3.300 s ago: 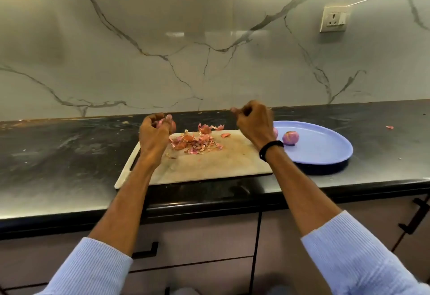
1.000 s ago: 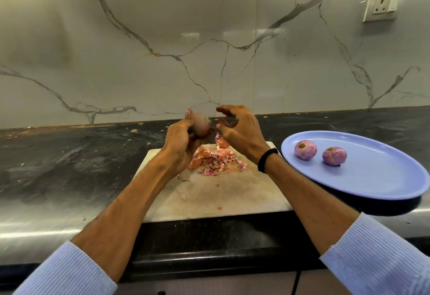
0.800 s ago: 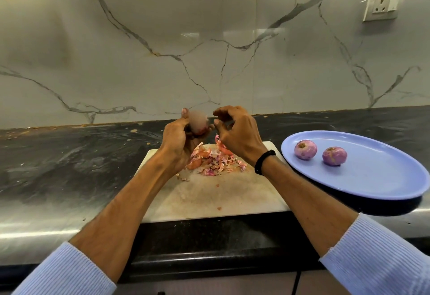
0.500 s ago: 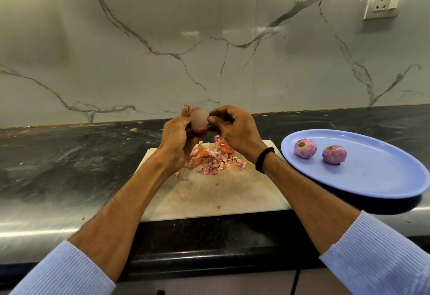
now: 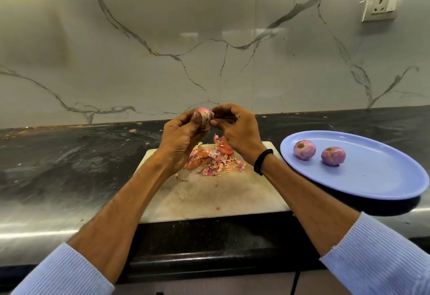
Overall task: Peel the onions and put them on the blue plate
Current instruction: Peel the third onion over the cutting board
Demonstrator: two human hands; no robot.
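The left hand (image 5: 179, 142) grips the onion (image 5: 205, 117) while the right hand (image 5: 237, 131) pinches its top; a hard tug could flick it loose onto the worktop (image 5: 69, 166)

1 head view, down onto countertop (image 5: 69, 166)
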